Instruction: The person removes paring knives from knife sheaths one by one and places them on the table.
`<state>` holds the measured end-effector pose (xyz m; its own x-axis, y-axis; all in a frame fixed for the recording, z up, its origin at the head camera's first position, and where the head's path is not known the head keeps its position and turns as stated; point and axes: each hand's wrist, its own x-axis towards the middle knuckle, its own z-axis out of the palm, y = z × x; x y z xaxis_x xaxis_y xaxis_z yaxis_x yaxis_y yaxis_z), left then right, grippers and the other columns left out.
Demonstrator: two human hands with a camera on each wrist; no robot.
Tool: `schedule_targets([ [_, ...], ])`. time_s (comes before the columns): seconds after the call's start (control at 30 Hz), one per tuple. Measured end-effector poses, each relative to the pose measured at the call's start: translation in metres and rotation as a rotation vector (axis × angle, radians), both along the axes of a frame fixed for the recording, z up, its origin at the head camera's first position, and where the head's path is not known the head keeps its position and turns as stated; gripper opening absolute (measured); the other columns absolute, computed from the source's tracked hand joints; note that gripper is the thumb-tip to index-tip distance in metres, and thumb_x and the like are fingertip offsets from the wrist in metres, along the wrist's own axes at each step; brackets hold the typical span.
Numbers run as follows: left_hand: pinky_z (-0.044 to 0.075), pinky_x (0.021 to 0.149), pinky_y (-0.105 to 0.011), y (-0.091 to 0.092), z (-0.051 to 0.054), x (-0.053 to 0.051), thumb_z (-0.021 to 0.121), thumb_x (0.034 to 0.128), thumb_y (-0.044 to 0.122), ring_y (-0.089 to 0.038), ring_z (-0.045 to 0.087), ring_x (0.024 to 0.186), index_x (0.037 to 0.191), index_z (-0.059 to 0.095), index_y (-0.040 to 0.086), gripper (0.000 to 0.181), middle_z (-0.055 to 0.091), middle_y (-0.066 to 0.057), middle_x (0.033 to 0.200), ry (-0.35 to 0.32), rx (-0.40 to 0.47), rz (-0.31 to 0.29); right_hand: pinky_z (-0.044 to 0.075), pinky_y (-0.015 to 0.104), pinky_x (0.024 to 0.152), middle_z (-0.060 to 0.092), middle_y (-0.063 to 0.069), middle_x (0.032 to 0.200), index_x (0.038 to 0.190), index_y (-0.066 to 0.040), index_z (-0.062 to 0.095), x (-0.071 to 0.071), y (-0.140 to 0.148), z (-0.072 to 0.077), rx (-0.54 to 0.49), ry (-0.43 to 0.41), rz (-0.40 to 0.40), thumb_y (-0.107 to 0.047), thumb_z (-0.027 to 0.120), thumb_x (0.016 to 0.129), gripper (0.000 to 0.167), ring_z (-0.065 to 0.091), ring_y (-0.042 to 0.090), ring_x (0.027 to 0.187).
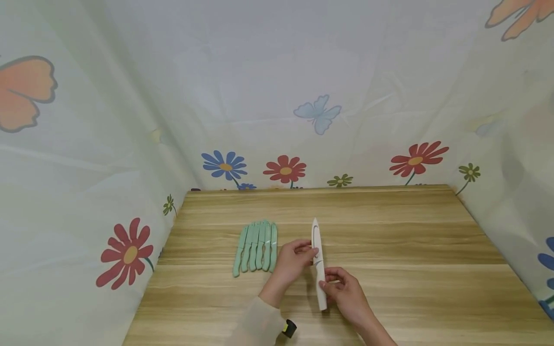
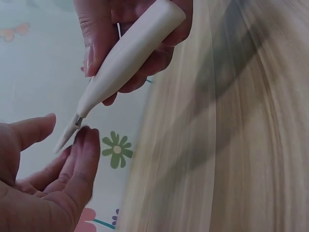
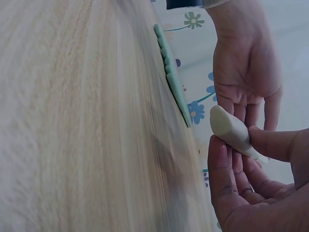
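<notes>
A white knife (image 1: 320, 278) is held above the table with its tip pointing away from me. My right hand (image 1: 348, 295) grips its handle between thumb and fingers, as the right wrist view also shows of the handle (image 3: 229, 128). The white blade part (image 1: 316, 235) has a dark curved outline, and a bit of silver metal shows by the handle. My left hand (image 1: 294, 262) is at the blade part. In the left wrist view, the left fingers (image 2: 82, 164) are beside the blade, while the thumb stands apart from it.
Several green knives (image 1: 255, 247) lie side by side on the wood-grain table (image 1: 411, 230), left of my hands. A patterned cloth with flowers and butterflies (image 1: 318, 113) hangs behind the table and at its sides. A black strap piece (image 1: 289, 328) shows at the left wrist.
</notes>
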<state>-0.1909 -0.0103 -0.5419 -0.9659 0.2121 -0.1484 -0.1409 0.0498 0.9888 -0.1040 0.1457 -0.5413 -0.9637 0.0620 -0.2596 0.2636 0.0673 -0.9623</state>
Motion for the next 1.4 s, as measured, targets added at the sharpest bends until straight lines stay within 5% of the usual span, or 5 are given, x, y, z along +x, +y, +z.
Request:
schedule_targets([
  [0.37, 0.063, 0.075, -0.029, 0.009, 0.0, -0.008, 0.081, 0.089, 0.013, -0.011, 0.07, 0.08, 0.11, 0.076, 0.004, 0.023, 0.075, -0.005, 0.092, -0.028, -0.04, 0.045, 0.059, 0.034, 0.063, 0.063, 0.014, 0.108, 0.126, 0.002, 0.063, 0.0, -0.001, 0.001, -0.02, -0.013, -0.001, -0.003, 0.071, 0.094, 0.034, 0.066, 0.017, 0.082],
  [1.4, 0.063, 0.073, -0.029, 0.007, 0.008, -0.008, 0.081, 0.0879, 0.009, -0.012, 0.072, 0.079, 0.107, 0.078, 0.002, 0.021, 0.076, -0.007, 0.091, -0.068, 0.001, 0.067, 0.058, 0.029, 0.064, 0.063, 0.015, 0.106, 0.126, 0.006, 0.063, 0.002, -0.003, 0.005, 0.024, 0.014, 0.071, -0.005, 0.069, 0.095, 0.033, 0.066, 0.015, 0.081],
])
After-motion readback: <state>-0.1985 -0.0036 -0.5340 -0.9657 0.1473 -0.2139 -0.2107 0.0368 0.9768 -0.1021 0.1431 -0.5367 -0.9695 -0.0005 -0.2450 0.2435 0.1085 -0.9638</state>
